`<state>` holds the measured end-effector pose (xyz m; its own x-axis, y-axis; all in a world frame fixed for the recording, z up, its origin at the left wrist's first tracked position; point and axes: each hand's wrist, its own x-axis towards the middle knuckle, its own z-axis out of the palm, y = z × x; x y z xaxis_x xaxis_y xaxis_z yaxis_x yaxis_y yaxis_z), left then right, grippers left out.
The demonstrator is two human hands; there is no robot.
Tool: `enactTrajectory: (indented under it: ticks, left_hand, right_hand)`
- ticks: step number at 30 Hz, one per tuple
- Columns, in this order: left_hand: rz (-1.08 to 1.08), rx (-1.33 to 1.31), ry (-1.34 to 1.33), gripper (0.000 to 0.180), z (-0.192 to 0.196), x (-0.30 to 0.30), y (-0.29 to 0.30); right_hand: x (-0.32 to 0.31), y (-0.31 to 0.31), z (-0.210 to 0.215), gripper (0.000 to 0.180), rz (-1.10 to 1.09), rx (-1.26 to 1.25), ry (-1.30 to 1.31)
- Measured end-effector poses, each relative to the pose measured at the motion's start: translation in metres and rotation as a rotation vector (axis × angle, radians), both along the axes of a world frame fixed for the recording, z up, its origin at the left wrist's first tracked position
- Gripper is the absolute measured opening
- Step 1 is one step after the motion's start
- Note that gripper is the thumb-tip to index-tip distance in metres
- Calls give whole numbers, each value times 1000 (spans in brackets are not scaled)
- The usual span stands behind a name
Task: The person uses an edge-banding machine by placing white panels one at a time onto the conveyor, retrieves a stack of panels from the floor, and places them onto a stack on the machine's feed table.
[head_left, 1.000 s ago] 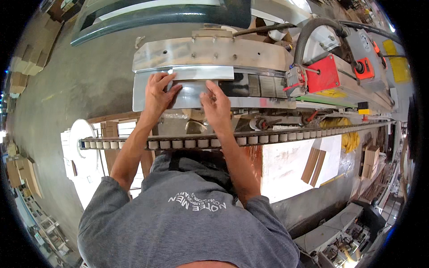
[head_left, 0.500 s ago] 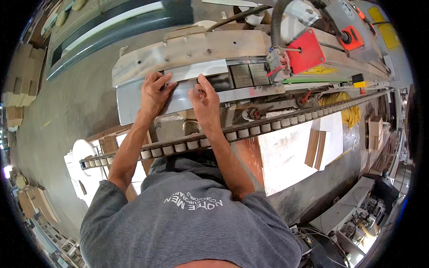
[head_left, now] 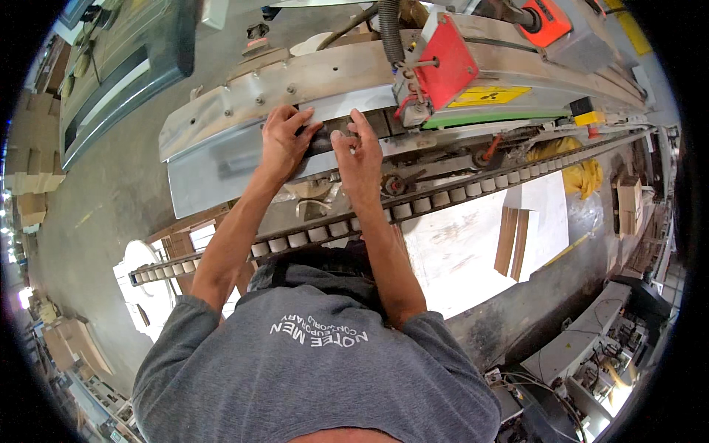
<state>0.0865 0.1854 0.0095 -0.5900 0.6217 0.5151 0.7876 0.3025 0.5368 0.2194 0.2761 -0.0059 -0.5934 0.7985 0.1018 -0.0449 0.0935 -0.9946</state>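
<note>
A narrow white strip (head_left: 360,97) lies along the machine's metal fence, its right end close to the machine head. My left hand (head_left: 286,144) is at the strip's left part, fingers bent and thumb stretched apart toward the right. The fingertips rest against the strip or the bed; which of these I cannot tell. Just to the right, my right hand (head_left: 360,159) has its index finger raised toward the strip's lower edge, with the thumb apart and the other fingers curled. Beneath both hands runs the dark bed (head_left: 332,133), next to a smooth grey metal plate (head_left: 214,173).
A red guard plate (head_left: 448,60) and a grey hose (head_left: 390,33) stand at the machine head. A roller rail (head_left: 443,198) crosses between the machine and my body. White boards (head_left: 458,255) with brown strips (head_left: 511,244) lie below it. Stacked cartons (head_left: 33,140) are at far left.
The white strip has slid right along the fence, closer to the machine head, and both my hands have moved right with it. The view has shifted too.
</note>
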Motion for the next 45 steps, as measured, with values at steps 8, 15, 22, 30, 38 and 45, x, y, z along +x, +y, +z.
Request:
enactTrajectory:
  ticks: [8,15,22,30,38,45]
  left_hand:
    - [-82,-41,-48,29,2,30,76]
    - [-144,-2,-51,28,-9,37,108]
    - [-80,-58,9,20,-1,42,30]
    - [-124,124,-135,20,-10,52,-6]
    - [-6,159,-136,20,34,51,-66]
    - [247,229,-160,24,26,6,-160]
  right_hand:
    - [73,41,26,46,63,324,-58]
    - [235,93,27,37,-395,381,-307]
    - [410,177,8,63,-606,712,-1250]
    - [413,167,5,54,-605,627,-1065]
    - [217,44,68,62,62,634,-627]
    - [-6,-30,44,55,579,871,-335]
